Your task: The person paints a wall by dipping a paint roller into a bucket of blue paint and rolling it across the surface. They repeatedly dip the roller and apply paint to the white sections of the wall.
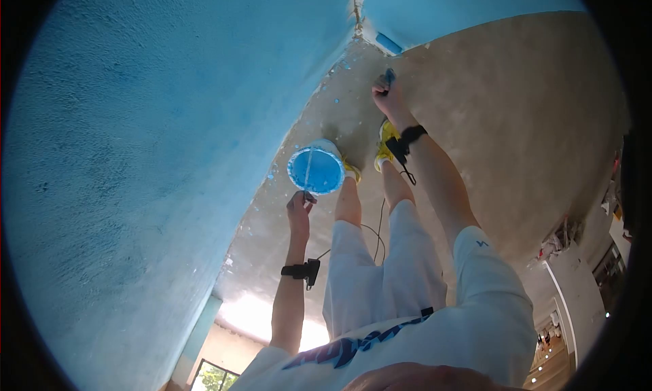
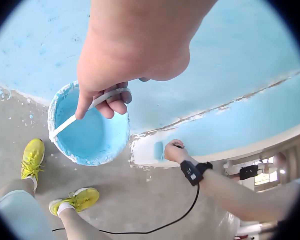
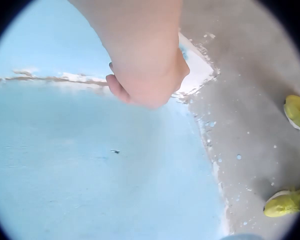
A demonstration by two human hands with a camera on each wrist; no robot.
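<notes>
Seen from the left wrist: at top centre, the left hand [image 2: 125,55] curls its fingers round the white handle [image 2: 65,125] of a bucket [image 2: 51,112] of blue paint at centre left, probably to keep it level and close. Right of centre, the right hand [image 2: 175,151] grips a small paint tool [image 2: 159,149] against the foot of the blue wall [image 2: 230,55]. Yellow shoes [image 2: 32,157] and a black cable [image 2: 155,227] crowd the spattered floor [image 2: 140,195] below.

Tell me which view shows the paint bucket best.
Left wrist view: the paint bucket is close, its blue inside plain, the left hand gripping its handle. Head view shows it small, below; right wrist view shows none clearly.
</notes>
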